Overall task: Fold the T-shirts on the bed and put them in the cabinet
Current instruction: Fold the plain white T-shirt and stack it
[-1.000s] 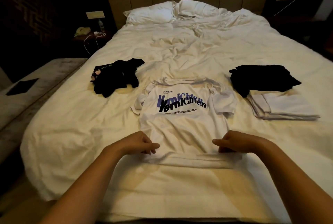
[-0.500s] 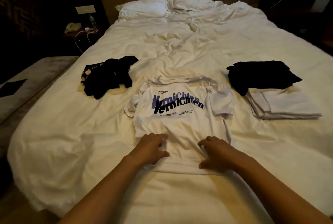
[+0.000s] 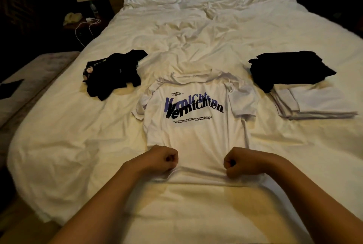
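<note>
Fingers of both hands are curled tight into fists at the near hem of the white printed T-shirt (image 3: 196, 137), the left hand (image 3: 161, 160) and the right hand (image 3: 243, 163) set symmetrically, each bunching hem fabric beneath it; whether cloth is actually pinched inside the fists cannot be told for certain, though the puckers there suggest it. The shirt lies flat on the bed (image 3: 59, 145), print up, its long axis running straight away from the fingers toward the collar and pillows. Both hands are equally near, so the likely fold carries the hem forward over the print. A crumpled black shirt (image 3: 114, 74) lies far-left; a folded stack (image 3: 306, 86) waits far-right.
</note>
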A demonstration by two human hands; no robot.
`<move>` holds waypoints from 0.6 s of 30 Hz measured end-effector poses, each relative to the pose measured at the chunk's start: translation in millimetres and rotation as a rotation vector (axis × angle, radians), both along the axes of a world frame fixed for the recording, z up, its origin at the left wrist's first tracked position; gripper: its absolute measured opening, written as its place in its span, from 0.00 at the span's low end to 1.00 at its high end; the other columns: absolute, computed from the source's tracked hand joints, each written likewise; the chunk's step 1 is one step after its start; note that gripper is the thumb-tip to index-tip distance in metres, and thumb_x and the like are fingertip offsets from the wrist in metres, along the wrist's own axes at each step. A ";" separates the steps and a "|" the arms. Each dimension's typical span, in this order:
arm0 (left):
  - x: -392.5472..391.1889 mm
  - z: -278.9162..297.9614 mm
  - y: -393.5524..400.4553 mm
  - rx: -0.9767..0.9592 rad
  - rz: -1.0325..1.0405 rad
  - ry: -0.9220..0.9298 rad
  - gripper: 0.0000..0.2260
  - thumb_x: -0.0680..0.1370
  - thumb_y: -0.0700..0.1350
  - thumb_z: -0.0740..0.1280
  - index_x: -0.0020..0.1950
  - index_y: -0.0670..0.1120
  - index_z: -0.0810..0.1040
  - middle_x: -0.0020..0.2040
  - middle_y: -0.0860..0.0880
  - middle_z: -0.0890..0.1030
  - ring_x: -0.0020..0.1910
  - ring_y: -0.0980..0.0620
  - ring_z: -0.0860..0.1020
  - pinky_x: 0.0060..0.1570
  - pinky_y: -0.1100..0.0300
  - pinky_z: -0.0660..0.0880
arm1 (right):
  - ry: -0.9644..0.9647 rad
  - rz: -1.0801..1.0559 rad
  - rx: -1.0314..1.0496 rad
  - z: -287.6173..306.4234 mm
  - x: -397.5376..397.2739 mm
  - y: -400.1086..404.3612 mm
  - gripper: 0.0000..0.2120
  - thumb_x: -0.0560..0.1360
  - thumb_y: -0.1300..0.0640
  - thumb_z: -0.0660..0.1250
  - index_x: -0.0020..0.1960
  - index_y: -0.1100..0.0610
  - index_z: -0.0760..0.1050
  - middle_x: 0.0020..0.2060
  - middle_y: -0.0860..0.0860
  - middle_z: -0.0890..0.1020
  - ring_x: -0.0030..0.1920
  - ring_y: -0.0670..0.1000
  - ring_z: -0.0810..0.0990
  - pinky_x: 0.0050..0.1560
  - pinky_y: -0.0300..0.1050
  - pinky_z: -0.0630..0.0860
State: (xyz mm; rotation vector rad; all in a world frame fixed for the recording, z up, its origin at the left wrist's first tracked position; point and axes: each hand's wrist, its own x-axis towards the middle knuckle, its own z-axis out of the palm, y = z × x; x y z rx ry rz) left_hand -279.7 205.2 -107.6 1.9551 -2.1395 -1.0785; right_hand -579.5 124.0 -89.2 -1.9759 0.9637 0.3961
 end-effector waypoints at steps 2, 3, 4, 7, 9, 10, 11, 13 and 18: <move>-0.5 5.8 -2.3 0.086 -0.019 0.001 0.05 0.76 0.44 0.67 0.41 0.52 0.79 0.34 0.56 0.81 0.34 0.63 0.76 0.40 0.64 0.74 | 0.029 0.033 0.043 2.0 -0.4 -0.4 0.09 0.72 0.57 0.69 0.34 0.52 0.74 0.27 0.43 0.73 0.29 0.41 0.69 0.33 0.33 0.68; -2.4 6.7 -4.0 0.086 -0.031 -0.020 0.05 0.75 0.44 0.68 0.41 0.52 0.80 0.34 0.57 0.81 0.33 0.63 0.76 0.40 0.64 0.74 | 0.029 0.034 0.043 0.9 -0.2 -1.0 0.08 0.72 0.56 0.70 0.35 0.52 0.75 0.28 0.43 0.75 0.30 0.42 0.71 0.34 0.35 0.70; -6.0 8.3 -6.4 0.069 -0.035 -0.035 0.03 0.74 0.44 0.69 0.42 0.52 0.81 0.33 0.58 0.80 0.33 0.63 0.76 0.39 0.65 0.74 | 0.011 0.014 0.031 -0.4 0.3 -1.9 0.07 0.73 0.53 0.71 0.37 0.52 0.78 0.30 0.44 0.77 0.32 0.43 0.74 0.37 0.37 0.72; -18.9 10.3 -19.9 0.021 -0.013 -0.007 0.03 0.74 0.46 0.70 0.46 0.52 0.83 0.35 0.54 0.82 0.34 0.61 0.77 0.41 0.60 0.76 | -0.137 -0.192 -0.088 -5.1 1.0 -12.2 0.10 0.74 0.45 0.72 0.44 0.51 0.82 0.36 0.45 0.84 0.36 0.43 0.80 0.43 0.40 0.79; -27.7 10.3 -31.2 -0.037 -0.008 0.010 0.03 0.75 0.48 0.70 0.46 0.51 0.83 0.36 0.54 0.81 0.34 0.60 0.77 0.41 0.59 0.76 | -0.223 -0.324 -0.248 -4.8 0.7 -20.7 0.10 0.75 0.45 0.71 0.44 0.51 0.81 0.37 0.46 0.83 0.37 0.43 0.79 0.41 0.39 0.76; -32.8 9.2 -39.2 -0.071 -0.007 0.023 0.03 0.76 0.48 0.70 0.46 0.51 0.83 0.37 0.54 0.81 0.35 0.60 0.77 0.42 0.58 0.76 | -0.252 -0.370 -0.308 -6.0 -0.9 -26.6 0.10 0.75 0.45 0.71 0.44 0.51 0.81 0.38 0.46 0.82 0.37 0.43 0.78 0.41 0.40 0.75; -38.1 7.8 -46.5 -0.101 0.000 0.042 0.03 0.76 0.49 0.69 0.46 0.52 0.83 0.37 0.54 0.81 0.36 0.59 0.78 0.42 0.57 0.77 | -0.274 -0.401 -0.349 -7.9 -2.4 -31.8 0.09 0.75 0.46 0.71 0.44 0.52 0.80 0.38 0.46 0.82 0.38 0.45 0.78 0.41 0.41 0.75; -49.4 4.0 -63.5 -0.147 0.015 0.079 0.04 0.76 0.50 0.69 0.46 0.53 0.83 0.38 0.55 0.82 0.37 0.59 0.79 0.43 0.56 0.78 | -0.285 -0.450 -0.419 -14.8 -7.3 -44.5 0.07 0.76 0.49 0.71 0.45 0.53 0.80 0.39 0.47 0.81 0.40 0.48 0.78 0.42 0.44 0.75; -79.0 -2.0 -109.1 -0.193 0.018 0.099 0.05 0.78 0.50 0.67 0.49 0.54 0.82 0.42 0.56 0.82 0.42 0.58 0.80 0.47 0.52 0.79 | -0.317 -0.617 -0.636 -34.3 -22.9 -80.1 0.05 0.75 0.53 0.72 0.47 0.54 0.79 0.43 0.49 0.78 0.45 0.50 0.76 0.45 0.47 0.73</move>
